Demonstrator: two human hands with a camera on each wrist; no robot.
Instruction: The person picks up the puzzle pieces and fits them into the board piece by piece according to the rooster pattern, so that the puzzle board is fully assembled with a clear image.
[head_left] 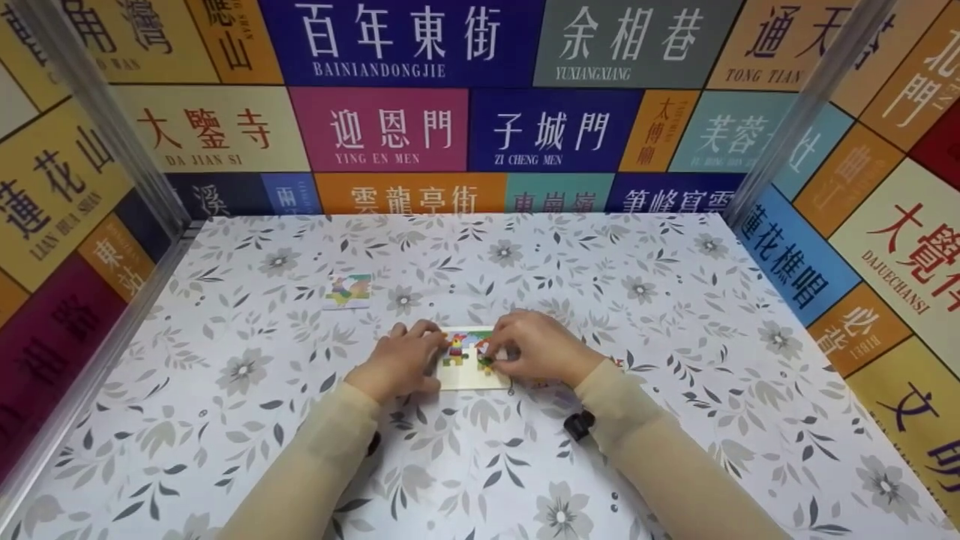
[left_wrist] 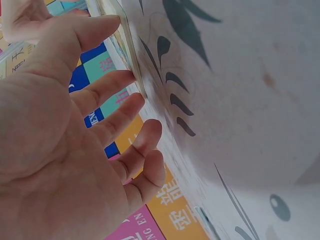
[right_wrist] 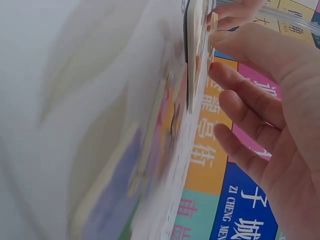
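both hands work at a small puzzle board (head_left: 471, 367) lying flat on the flower-patterned tablecloth (head_left: 675, 315), near the middle of the table and close to the person. the left hand (head_left: 401, 358) rests at the board's left edge with fingers relaxed and nearly straight — the left wrist view shows them spread, gripping nothing — so it steadies the board. the right hand (head_left: 536, 349) sits over the board's right side with its fingertips curled down onto a puzzle piece (head_left: 485, 358); whether it pinches the piece or only presses it i cannot tell from the head view, and the right wrist view shows fingers close to the board's edge without settling it.

to do this step well, i judge the left hand should hold the board from sliding while the right lowers the piece flat, matches its picture to the coloured parts beside it, and presses evenly — no forcing a tilted edge.

counted: one board, one piece under the right fingers, one loose coloured piece (head_left: 348, 290) lying well apart toward the far left, two hands. more pieces may lie hidden under the right hand.
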